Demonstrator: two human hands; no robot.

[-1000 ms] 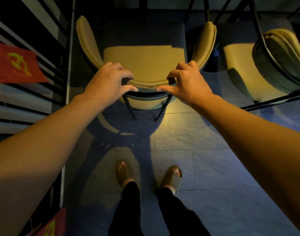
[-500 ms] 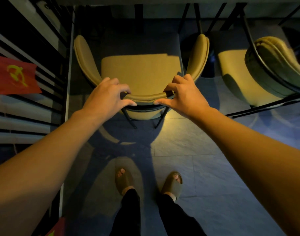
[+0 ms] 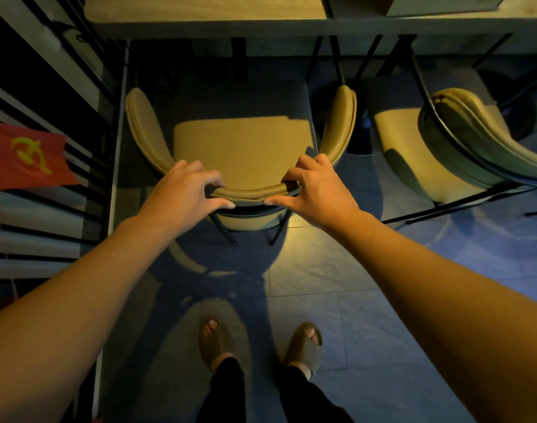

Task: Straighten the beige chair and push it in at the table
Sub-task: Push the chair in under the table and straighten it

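Note:
The beige chair (image 3: 239, 148) stands straight in front of me, its curved padded backrest nearest and its seat facing the table (image 3: 206, 13) at the top of the view. The front part of the seat lies in the table's shadow. My left hand (image 3: 185, 190) grips the backrest's top rail on the left. My right hand (image 3: 317, 190) grips the same rail on the right, thumbs underneath. The chair's black legs show below the rail.
A second beige chair (image 3: 444, 148) stands close on the right, angled. A slatted wall with a red flag (image 3: 29, 158) runs along the left. Black table legs (image 3: 340, 65) stand behind the chairs. My feet in slippers (image 3: 215, 340) are on the tiled floor.
The chair has slid forward toward the table with both hands on its backrest. My view has tipped up, so the table edge now shows.

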